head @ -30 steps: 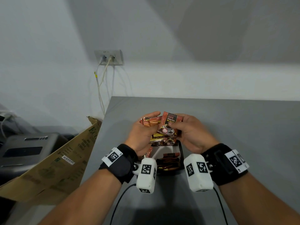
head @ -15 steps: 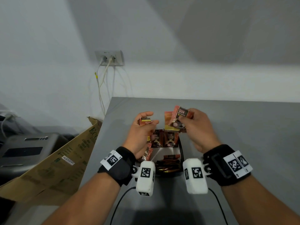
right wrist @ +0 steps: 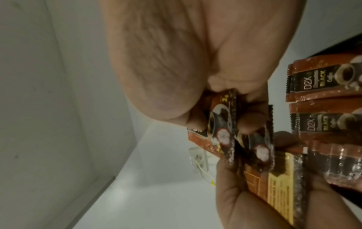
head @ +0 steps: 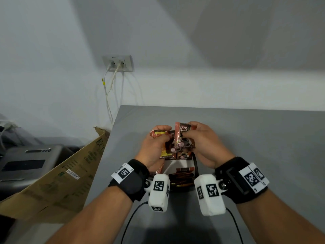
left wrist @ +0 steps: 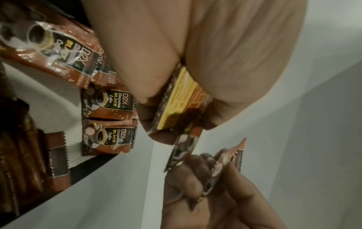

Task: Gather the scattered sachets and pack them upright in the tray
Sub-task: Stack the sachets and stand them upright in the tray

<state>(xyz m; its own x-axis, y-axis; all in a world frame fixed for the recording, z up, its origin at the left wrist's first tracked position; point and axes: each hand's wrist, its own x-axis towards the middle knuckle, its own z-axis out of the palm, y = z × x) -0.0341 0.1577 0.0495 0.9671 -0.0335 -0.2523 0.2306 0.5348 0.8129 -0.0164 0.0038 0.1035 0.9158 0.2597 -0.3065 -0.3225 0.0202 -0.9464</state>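
Note:
Both hands hover together over the white tray (head: pixel 171 167) with its dark rim on the grey table (head: pixel 255 138). My left hand (head: pixel 159 138) grips brown coffee sachets (head: pixel 159 134), one with its yellow-labelled back (left wrist: pixel 181 100) showing. My right hand (head: pixel 195 133) pinches brown D2X sachets (head: pixel 183 136) between thumb and fingers, held up on end and touching the left hand's bundle. Two sachets (left wrist: pixel 108 124) stand upright against the tray's far wall. More sachets (head: pixel 183 176) lie packed at the tray's near end, partly hidden by the wrist cameras.
The table's left edge (head: pixel 103 155) drops off to a leaning cardboard sheet (head: pixel 58 178) and a grey machine (head: pixel 26 162). A wall socket (head: pixel 117 63) with white cables hangs behind the table's back left corner. Bare grey tabletop stretches to the right.
The hands had separated half a second ago, the right lifting a sachet clear. Now they have come back together above the tray, sachets touching.

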